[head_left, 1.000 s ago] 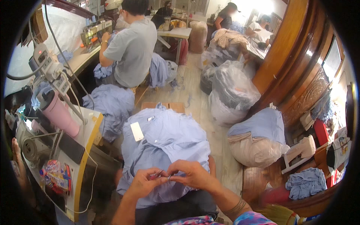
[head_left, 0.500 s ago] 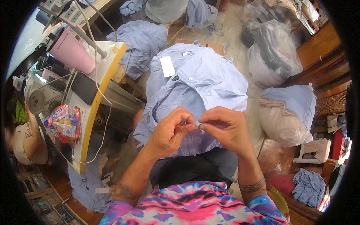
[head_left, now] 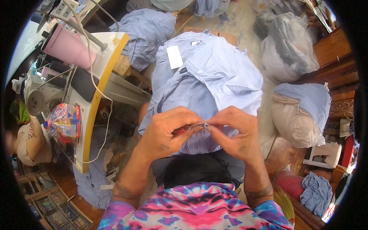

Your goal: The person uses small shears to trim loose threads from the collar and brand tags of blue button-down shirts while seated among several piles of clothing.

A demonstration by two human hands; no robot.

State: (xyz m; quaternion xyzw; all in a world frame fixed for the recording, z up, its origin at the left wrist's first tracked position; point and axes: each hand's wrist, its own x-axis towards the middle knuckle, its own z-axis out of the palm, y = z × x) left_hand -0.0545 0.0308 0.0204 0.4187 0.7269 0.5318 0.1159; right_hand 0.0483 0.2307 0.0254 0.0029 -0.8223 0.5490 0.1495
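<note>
Over piled light-blue cloth (head_left: 226, 69), the left hand (head_left: 168, 128), pinching a slim grey object (head_left: 196, 125), newly meets the right hand (head_left: 237, 130), which pinches a tiny pale piece (head_left: 206, 123), bringing both grips to one spot.

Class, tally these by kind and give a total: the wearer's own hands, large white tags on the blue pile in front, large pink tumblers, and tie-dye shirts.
Left hand and right hand: 2
Tag: 1
Tumbler: 1
Shirt: 1
Total: 5
</note>
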